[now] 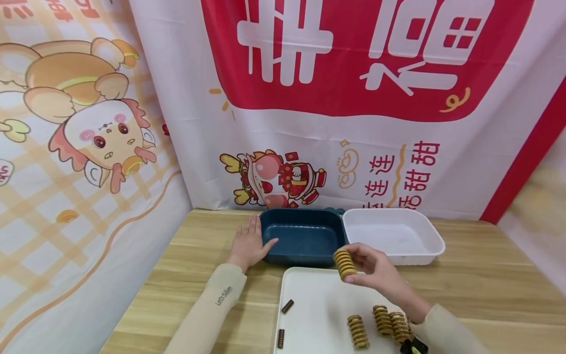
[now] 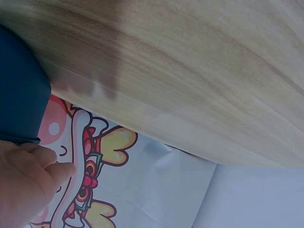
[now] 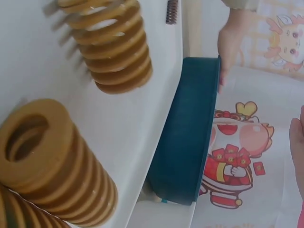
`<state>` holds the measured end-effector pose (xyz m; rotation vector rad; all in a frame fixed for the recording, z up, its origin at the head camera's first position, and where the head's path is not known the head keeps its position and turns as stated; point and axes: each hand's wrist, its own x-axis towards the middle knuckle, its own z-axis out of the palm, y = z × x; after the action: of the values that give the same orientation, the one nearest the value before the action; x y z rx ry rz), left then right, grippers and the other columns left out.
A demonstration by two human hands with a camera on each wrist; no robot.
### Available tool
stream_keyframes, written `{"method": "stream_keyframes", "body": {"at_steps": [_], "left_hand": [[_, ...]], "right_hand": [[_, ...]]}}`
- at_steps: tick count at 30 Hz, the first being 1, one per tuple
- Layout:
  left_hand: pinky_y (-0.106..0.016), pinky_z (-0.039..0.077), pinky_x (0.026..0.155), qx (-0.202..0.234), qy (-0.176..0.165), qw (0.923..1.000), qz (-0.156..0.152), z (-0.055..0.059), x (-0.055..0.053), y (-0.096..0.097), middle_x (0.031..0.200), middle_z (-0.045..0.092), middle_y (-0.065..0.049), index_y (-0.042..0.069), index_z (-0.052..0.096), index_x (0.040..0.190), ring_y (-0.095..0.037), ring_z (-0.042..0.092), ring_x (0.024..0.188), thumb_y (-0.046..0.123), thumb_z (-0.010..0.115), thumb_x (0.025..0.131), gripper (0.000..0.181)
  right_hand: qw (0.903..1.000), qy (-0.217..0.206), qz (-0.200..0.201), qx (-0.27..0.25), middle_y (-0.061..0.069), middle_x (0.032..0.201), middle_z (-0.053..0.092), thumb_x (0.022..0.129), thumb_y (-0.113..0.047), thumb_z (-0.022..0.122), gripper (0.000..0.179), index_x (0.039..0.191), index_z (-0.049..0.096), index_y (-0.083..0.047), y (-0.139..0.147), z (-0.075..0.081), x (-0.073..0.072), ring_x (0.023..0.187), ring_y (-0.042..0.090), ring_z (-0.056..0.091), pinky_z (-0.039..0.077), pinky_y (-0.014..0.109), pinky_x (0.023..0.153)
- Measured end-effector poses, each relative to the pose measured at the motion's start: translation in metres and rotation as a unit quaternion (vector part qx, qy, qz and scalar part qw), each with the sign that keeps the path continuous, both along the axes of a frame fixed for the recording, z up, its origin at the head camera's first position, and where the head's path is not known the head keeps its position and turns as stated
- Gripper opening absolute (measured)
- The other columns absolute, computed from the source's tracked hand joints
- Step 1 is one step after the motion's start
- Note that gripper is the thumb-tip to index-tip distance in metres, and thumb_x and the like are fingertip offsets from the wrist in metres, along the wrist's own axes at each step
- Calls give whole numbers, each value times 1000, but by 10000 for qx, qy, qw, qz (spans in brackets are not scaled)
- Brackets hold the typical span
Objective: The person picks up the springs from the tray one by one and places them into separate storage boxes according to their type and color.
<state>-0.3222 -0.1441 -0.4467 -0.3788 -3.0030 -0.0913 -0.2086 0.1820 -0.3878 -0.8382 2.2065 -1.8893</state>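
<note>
In the head view my right hand pinches a yellow coil spring between thumb and fingers, above the far part of a white tray. Only a part of that hand appears at the right wrist view's edge. My left hand rests at the left end of a dark blue bin, its fingers extended along the outside and the thumb spread over the rim. Several more yellow springs lie on the tray; two loom large in the right wrist view.
Right of the blue bin stands a white bin. Two small dark springs lie along the tray's left side. A black object shows by the right sleeve. Printed cloth hangs behind the wooden table.
</note>
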Motion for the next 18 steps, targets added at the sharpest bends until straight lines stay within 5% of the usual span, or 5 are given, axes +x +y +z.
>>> {"method": "stream_keyframes", "body": {"at_steps": [7, 18], "left_hand": [[-53, 18, 112, -33, -59, 10000, 25, 1, 0, 1, 154, 21, -22, -10, 23, 146, -34, 15, 143, 64, 32, 94, 91], [-54, 18, 111, -101, 46, 9999, 26, 0, 0, 1, 153, 23, -23, -10, 25, 146, -35, 19, 142, 65, 33, 94, 91]], "right_hand": [[9999, 16, -33, -145, 9, 117, 60, 85, 0, 68, 46, 125, 48, 10, 8, 3, -15, 104, 16, 61, 50, 27, 89], [9957, 262, -768, 436, 16, 121, 56, 82, -3, 74, 53, 127, 49, 8, 31, 18, -57, 112, 9, 57, 42, 19, 94]]}}
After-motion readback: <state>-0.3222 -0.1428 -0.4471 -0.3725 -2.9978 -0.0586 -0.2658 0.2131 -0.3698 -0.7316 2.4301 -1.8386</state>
